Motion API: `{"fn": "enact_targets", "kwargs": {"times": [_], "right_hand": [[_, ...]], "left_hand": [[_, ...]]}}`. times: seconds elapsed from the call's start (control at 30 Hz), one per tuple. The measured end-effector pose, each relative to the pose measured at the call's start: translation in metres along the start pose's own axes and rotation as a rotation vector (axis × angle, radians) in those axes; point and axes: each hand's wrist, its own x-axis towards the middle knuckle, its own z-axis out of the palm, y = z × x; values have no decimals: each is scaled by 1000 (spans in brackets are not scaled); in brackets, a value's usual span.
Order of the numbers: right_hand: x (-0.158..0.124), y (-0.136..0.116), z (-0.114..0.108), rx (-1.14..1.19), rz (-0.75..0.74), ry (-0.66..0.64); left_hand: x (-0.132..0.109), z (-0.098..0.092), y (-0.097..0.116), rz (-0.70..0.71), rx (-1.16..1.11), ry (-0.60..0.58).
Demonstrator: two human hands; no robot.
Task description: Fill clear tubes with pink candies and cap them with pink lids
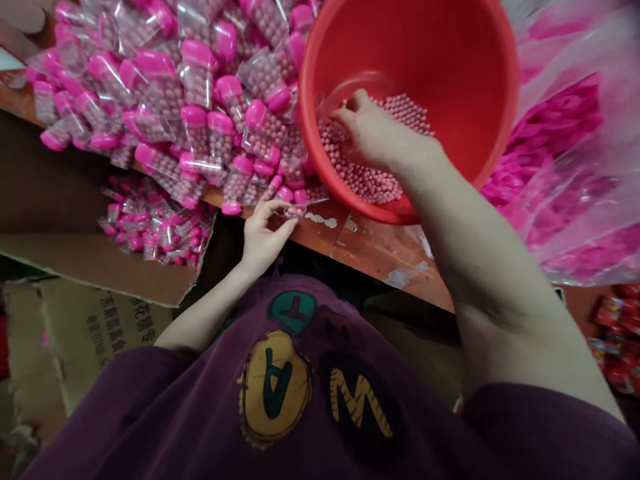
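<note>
At the table's edge, my left hand (pixel 264 239) pinches a small clear plastic bottle (pixel 295 211) between thumb and fingers. Its open mouth faces up, and pink balls show inside. My right hand (pixel 367 130) reaches down into a big red basin (pixel 505 87), its fingers curled among a heap of small pink balls (pixel 373 183). Something clear seems to be by those fingertips, but I cannot make out what it is. Left of the basin lies a large pile of clear bottles (pixel 197 87) with bright pink caps, filled with pink balls.
Below the pile on the left, an open cardboard box (pixel 95 263) holds many more capped bottles (pixel 160 227). A clear plastic bag of pink pieces (pixel 560 133) lies right of the basin. Red wrapped packets (pixel 620 333) sit at the far right. The wooden tabletop (pixel 370 250) has white scraps on it.
</note>
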Motion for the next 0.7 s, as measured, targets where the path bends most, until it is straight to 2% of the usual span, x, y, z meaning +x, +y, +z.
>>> {"fn": "enact_targets", "kwargs": {"times": [0.1,0.23,0.47,0.57,0.7], "right_hand": [[-7,-14,-12,-60,70,-92],[-14,-19,-16,-155,150,-106],[-29,-14,-12,-143,122,-173],[-33,-17,-11,-144,129,-167],[-38,-18,-11,-160,37,-160]], "left_hand": [[-7,3,-16,128,195,37],[-4,8,-20,284,377,47],[-6,4,-19,227,503,-33],[-9,0,-17,270,497,-14],[-9,-6,3,371,509,65]]}}
